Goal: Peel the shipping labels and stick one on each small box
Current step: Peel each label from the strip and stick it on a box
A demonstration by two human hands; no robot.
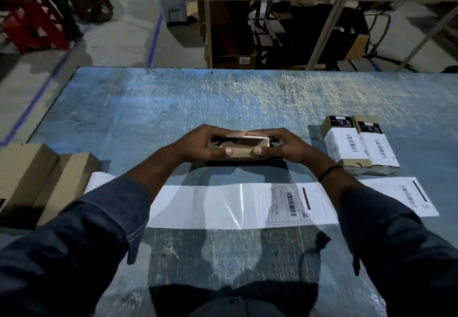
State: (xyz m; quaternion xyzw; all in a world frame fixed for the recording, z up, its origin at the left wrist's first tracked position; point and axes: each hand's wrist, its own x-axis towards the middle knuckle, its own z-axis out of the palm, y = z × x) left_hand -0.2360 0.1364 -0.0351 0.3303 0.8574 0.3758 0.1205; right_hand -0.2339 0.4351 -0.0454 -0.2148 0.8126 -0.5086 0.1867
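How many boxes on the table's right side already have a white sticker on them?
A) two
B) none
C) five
A: a first box and a second box lie side by side there, each wearing a white barcode label.

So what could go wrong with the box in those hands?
1. The label on the small box seems not fully down. With the left hand and right hand gripping the box, it might wrinkle or sit crooked.
2. The right sleeve hangs over the label strip, so it might drag the strip or crease the next label.
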